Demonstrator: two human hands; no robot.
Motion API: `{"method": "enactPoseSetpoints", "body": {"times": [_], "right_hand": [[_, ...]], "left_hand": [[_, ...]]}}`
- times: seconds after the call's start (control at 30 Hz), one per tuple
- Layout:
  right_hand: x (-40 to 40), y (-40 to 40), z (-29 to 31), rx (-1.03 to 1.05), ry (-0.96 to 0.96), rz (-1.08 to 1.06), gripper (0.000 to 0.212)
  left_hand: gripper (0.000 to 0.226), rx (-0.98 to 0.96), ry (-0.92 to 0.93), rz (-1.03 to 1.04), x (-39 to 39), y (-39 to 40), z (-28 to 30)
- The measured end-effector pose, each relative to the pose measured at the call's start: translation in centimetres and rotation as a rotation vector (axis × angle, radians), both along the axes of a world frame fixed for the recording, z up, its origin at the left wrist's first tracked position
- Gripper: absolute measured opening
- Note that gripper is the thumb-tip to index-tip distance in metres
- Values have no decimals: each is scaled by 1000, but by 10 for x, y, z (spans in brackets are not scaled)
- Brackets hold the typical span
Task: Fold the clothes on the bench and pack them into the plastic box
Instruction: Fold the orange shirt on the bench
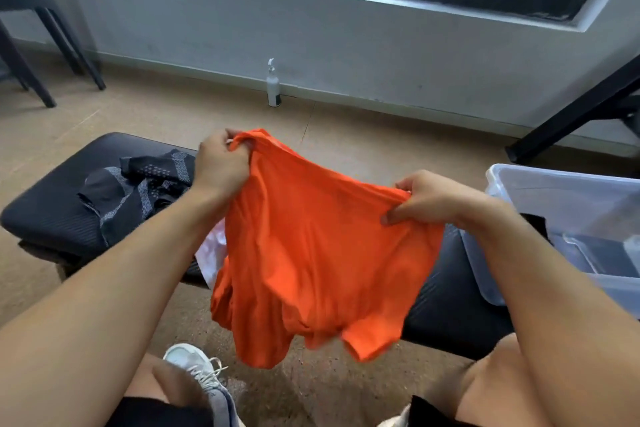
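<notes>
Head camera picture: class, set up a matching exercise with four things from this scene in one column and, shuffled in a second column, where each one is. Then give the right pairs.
Things
1. bright orange T-shirt
2. black garment with grey patterned stripes
3. clear plastic storage box
4. white pump bottle

Places
A. standing on the floor against the grey wall
B. lying crumpled on the left part of the black padded bench
C. held up in the air by the left hand and the right hand
D. at the right end of the bench

Pairs: 1-C, 2-B, 3-D, 4-A
</notes>
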State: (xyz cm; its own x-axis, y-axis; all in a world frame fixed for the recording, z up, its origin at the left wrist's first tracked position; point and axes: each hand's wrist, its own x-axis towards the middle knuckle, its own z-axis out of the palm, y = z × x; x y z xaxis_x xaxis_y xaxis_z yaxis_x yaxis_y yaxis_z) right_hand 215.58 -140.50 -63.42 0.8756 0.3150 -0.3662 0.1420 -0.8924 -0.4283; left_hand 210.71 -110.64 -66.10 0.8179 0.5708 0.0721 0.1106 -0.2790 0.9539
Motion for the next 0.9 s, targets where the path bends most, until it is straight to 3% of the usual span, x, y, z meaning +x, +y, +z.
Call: {"method": "enactPoseSetpoints", "body": {"times": [0.07,0.13,0.23,0.27,0.33,0.4,0.47,0.53,0.67,0.73,0.83,0.9], "right_hand": [[2,3,-3,94,-89,-77,15],[6,4,-7,345,-161,-248,22],[4,6,-3,697,-141,-383,29],[2,7,0,784,-108,-364,29],[-7,14,7,908,-18,-236,26],[-17,24,12,878,17,-78,23],[-22,31,13,781,-44,63,22],[-24,34,14,734,-57,170,27],[-28,38,11,672,-169,264,35],[-27,38,7,665,-229,276,38],[-22,38,1,604,-280,262,58],[-18,40,-7,628,-207,205,72]], "left_hand": [[4,26,65,-31,6,2,-4],[7,-41,122,-93,7,-1,-5],[37,-195,165,-246,2,-6,-2],[52,-114,166,-297,-3,-8,1],[75,233,98,-351,-13,-18,4],[81,422,-28,-429,-20,-32,7],[80,428,-6,-565,-27,-44,12],[65,420,70,-713,-30,-52,14],[26,134,88,-910,-36,-67,12],[15,29,68,-902,-36,-72,7],[21,-1,48,-786,-31,-73,3],[17,-77,4,-698,-30,-70,5]]}}
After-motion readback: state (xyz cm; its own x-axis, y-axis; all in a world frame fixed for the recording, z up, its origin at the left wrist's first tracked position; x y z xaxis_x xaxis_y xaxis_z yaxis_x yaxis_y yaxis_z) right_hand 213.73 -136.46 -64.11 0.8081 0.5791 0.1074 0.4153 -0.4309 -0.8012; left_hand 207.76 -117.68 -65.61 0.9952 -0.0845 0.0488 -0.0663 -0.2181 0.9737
